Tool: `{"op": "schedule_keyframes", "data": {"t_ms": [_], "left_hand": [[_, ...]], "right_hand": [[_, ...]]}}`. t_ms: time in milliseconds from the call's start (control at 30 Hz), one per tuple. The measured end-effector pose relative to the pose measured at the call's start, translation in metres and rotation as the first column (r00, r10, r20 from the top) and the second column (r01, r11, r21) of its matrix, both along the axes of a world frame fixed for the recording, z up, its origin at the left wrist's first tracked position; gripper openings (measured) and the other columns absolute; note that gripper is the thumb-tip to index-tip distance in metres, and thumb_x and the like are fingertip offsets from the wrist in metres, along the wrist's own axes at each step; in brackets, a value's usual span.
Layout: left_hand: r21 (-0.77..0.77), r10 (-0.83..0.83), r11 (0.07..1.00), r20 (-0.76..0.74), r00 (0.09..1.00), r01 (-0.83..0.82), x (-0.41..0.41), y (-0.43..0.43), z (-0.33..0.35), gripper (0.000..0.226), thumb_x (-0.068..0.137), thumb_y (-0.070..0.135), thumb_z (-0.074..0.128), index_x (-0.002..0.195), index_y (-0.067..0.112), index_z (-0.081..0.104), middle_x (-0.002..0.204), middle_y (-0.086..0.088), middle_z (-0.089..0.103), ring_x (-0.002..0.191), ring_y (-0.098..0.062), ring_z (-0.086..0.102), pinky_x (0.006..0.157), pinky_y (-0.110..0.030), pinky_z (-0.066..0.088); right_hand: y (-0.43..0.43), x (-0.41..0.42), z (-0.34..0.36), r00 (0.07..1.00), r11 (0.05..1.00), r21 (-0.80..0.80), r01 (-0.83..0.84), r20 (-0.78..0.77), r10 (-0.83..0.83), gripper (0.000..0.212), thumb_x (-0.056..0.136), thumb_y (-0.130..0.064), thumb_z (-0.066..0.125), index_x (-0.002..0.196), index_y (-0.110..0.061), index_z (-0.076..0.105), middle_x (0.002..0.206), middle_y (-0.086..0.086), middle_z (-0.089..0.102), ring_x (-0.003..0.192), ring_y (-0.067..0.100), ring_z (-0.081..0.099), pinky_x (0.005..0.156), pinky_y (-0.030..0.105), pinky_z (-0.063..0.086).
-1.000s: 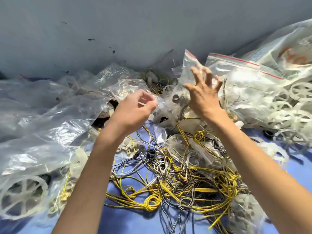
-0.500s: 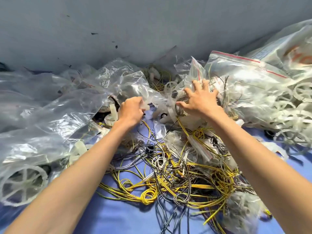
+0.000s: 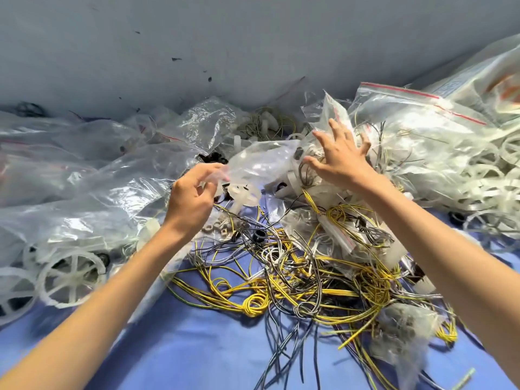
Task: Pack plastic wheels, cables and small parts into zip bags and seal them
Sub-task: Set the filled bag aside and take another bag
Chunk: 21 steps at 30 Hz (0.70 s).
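My left hand point(image 3: 191, 192) pinches the edge of a small clear zip bag point(image 3: 261, 161) and lifts it over the pile; a white plastic part shows through the bag's lower end. My right hand point(image 3: 342, 159) hovers with fingers spread over a heap of white plastic parts and crumpled bags point(image 3: 318, 175), holding nothing. A tangle of yellow, grey and black cables point(image 3: 304, 277) lies on the blue cloth point(image 3: 197, 347) below both hands. White spoked plastic wheels point(image 3: 70, 274) sit inside a clear bag at the left.
Large clear zip bags with red seal lines point(image 3: 422, 128) filled with white wheels are stacked at the right. More crumpled clear bags point(image 3: 84, 170) cover the left. A grey wall point(image 3: 225, 52) rises behind. A small bag of parts point(image 3: 402, 333) lies at the lower right.
My left hand has come back up with a clear bag pinched in its fingers. My right hand has lifted off the pile and spread its fingers.
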<state>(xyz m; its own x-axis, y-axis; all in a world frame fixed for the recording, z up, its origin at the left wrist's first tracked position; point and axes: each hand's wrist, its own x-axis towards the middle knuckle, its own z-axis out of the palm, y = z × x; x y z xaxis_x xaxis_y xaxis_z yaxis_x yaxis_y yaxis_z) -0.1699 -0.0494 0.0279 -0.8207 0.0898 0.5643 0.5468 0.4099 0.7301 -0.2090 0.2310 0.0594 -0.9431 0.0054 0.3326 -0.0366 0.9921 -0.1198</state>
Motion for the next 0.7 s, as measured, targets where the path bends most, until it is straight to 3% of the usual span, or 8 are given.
{"op": "schedule_keyframes", "data": {"t_ms": [100,167,233,300,400,500,567,700], "left_hand": [[0.016,-0.147,0.989,-0.042,0.988,0.148,0.035,-0.008,0.0,0.023,0.091,0.005,0.051,0.086,0.025,0.062,0.115,0.0,0.065,0.11,-0.005,0.059,0.088,-0.014,0.043],[-0.055,-0.188,0.982,-0.089,0.978,0.183,0.056,-0.012,-0.006,0.026,0.089,0.002,0.05,0.088,0.025,0.06,0.113,-0.002,0.065,0.112,-0.012,0.059,0.094,-0.022,0.043],[-0.184,-0.24,0.959,-0.131,0.962,0.214,0.077,-0.014,-0.013,0.02,0.088,0.005,0.049,0.086,0.022,0.061,0.11,-0.001,0.065,0.111,-0.014,0.059,0.095,-0.027,0.044],[-0.359,-0.324,0.898,-0.154,0.933,0.252,0.098,-0.016,-0.02,0.018,0.084,0.007,0.05,0.086,0.018,0.065,0.109,0.002,0.065,0.108,-0.015,0.058,0.092,-0.028,0.045],[-0.589,-0.442,0.751,-0.115,0.889,0.298,0.124,-0.02,-0.031,0.019,0.079,0.009,0.057,0.091,0.015,0.07,0.11,0.009,0.064,0.103,-0.012,0.057,0.085,-0.034,0.047],[-0.638,-0.499,0.651,0.047,0.865,0.411,0.137,-0.024,-0.036,0.03,0.071,0.017,0.066,0.1,0.024,0.069,0.119,0.014,0.059,0.108,-0.008,0.055,0.085,-0.032,0.048],[-0.601,-0.505,0.654,0.107,0.857,0.46,0.138,-0.025,-0.037,0.028,0.075,0.025,0.066,0.104,0.025,0.067,0.123,0.016,0.057,0.111,-0.005,0.054,0.086,-0.029,0.048],[-0.411,-0.455,0.783,0.133,0.88,0.467,0.125,-0.014,-0.04,0.023,0.092,0.031,0.049,0.098,0.021,0.068,0.109,0.015,0.061,0.1,-0.005,0.06,0.083,-0.021,0.046]], "right_hand": [[-0.01,0.026,0.002,0.962,0.958,-0.171,-0.23,-0.188,0.197,0.053,0.097,-0.041,0.045,0.143,-0.016,0.037,0.151,0.01,0.032,0.135,0.023,0.037,0.111,0.037,0.017],[-0.02,0.041,0.003,0.946,0.869,-0.384,-0.314,-0.052,0.319,0.055,0.099,-0.042,0.039,0.144,-0.012,0.035,0.141,0.012,0.048,0.12,0.022,0.051,0.104,0.033,0.034],[-0.03,0.049,0.002,0.922,0.8,-0.534,-0.273,0.091,0.375,0.061,0.099,-0.047,0.032,0.148,-0.012,0.026,0.141,0.011,0.048,0.114,0.016,0.051,0.097,0.026,0.036],[-0.036,0.05,0.0,0.903,0.844,-0.49,-0.216,0.228,0.363,0.067,0.097,-0.053,0.033,0.149,-0.013,0.022,0.144,0.012,0.045,0.117,0.018,0.051,0.098,0.025,0.034],[-0.039,0.047,-0.004,0.87,0.947,-0.25,-0.203,0.397,0.292,0.073,0.09,-0.056,0.049,0.146,-0.013,0.031,0.143,0.013,0.045,0.125,0.027,0.048,0.102,0.032,0.038],[-0.038,0.047,-0.008,0.87,0.933,-0.297,-0.202,0.384,0.31,0.046,0.084,-0.048,0.065,0.115,-0.015,0.059,0.111,0.004,0.063,0.099,0.02,0.06,0.086,0.033,0.05],[-0.042,0.052,-0.01,0.864,0.893,-0.357,-0.275,0.316,0.393,0.022,0.082,-0.039,0.07,0.087,-0.021,0.059,0.086,-0.006,0.062,0.075,0.009,0.057,0.069,0.026,0.043],[-0.055,0.057,-0.011,0.922,0.919,-0.183,-0.35,0.108,0.373,0.032,0.084,-0.03,0.069,0.111,-0.015,0.059,0.113,0.004,0.065,0.1,0.022,0.06,0.077,0.025,0.042]]}}
